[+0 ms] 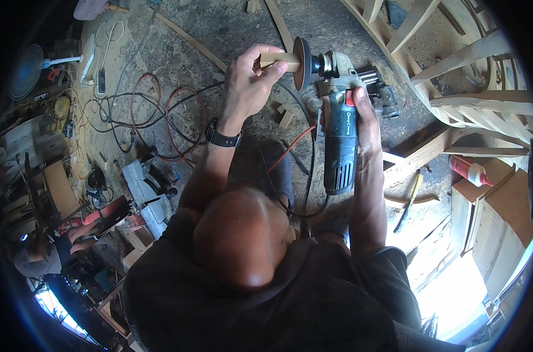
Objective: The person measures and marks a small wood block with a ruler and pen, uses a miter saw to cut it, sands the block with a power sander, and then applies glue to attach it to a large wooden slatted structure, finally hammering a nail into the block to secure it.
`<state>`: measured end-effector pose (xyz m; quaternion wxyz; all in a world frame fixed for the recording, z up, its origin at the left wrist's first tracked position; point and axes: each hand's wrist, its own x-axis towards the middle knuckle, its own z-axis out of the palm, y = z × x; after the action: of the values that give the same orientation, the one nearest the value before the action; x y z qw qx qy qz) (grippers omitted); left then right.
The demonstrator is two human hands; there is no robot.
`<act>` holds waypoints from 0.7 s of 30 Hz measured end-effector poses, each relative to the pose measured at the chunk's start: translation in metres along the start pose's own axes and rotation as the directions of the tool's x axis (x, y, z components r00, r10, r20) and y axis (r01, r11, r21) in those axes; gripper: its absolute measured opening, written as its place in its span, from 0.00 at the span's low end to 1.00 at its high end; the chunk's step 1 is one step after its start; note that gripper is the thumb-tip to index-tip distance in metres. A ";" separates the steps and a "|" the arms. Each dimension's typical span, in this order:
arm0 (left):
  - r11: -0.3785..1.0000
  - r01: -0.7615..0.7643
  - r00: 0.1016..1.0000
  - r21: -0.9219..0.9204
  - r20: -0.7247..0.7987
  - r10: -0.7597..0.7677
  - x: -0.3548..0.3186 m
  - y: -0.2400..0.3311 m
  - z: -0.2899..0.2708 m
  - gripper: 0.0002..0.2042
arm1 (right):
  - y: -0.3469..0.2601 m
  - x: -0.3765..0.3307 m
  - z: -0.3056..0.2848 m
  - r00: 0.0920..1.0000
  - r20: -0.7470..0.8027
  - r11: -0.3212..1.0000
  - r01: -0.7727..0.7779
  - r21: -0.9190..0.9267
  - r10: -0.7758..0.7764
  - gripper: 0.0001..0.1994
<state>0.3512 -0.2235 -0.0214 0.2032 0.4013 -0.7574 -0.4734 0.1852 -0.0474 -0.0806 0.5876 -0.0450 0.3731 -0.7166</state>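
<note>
Head view: left hand (252, 82) pinching wood block (280, 59) — end at disc (302, 64) face, contact unclear; right hand (367, 120) wrapped round angle grinder (340, 141), fingers behind it hidden — timber frame (415, 24) cropped by dark rim, its curved edge bounding floor (332, 23) beyond disc

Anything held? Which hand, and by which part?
Left hand: pale rectangular wooden block, by the end away from the brown round disc. Right hand: blue-green cylindrical power grinder, by its body near the head.
</note>
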 end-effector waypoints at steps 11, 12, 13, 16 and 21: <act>0.998 -0.054 0.998 0.017 -0.023 0.054 -0.001 -0.001 0.004 0.12 | 0.002 0.000 -0.011 0.999 -0.035 0.996 -0.003 0.088 0.006 0.23; 0.998 -0.052 0.998 0.027 -0.021 0.052 -0.002 0.001 0.004 0.12 | 0.002 0.000 -0.011 0.999 -0.047 0.996 -0.002 0.087 0.006 0.23; 0.997 -0.067 0.998 0.024 -0.018 0.067 -0.002 0.001 0.004 0.12 | 0.002 0.000 -0.011 0.998 -0.059 0.996 0.000 0.085 0.006 0.23; 0.995 -0.097 0.995 0.003 -0.015 0.097 -0.003 -0.002 0.005 0.12 | 0.000 0.000 -0.011 0.998 -0.053 0.997 0.025 0.072 -0.021 0.24; 0.996 -0.074 0.996 -0.044 -0.049 0.072 0.000 -0.004 0.007 0.13 | -0.004 -0.003 -0.006 0.999 -0.023 0.998 0.043 0.046 -0.042 0.24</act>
<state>0.3481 -0.2203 -0.0288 0.2475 0.3799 -0.7555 -0.4729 0.1797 -0.0414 -0.0809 0.5688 -0.0314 0.3619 -0.7379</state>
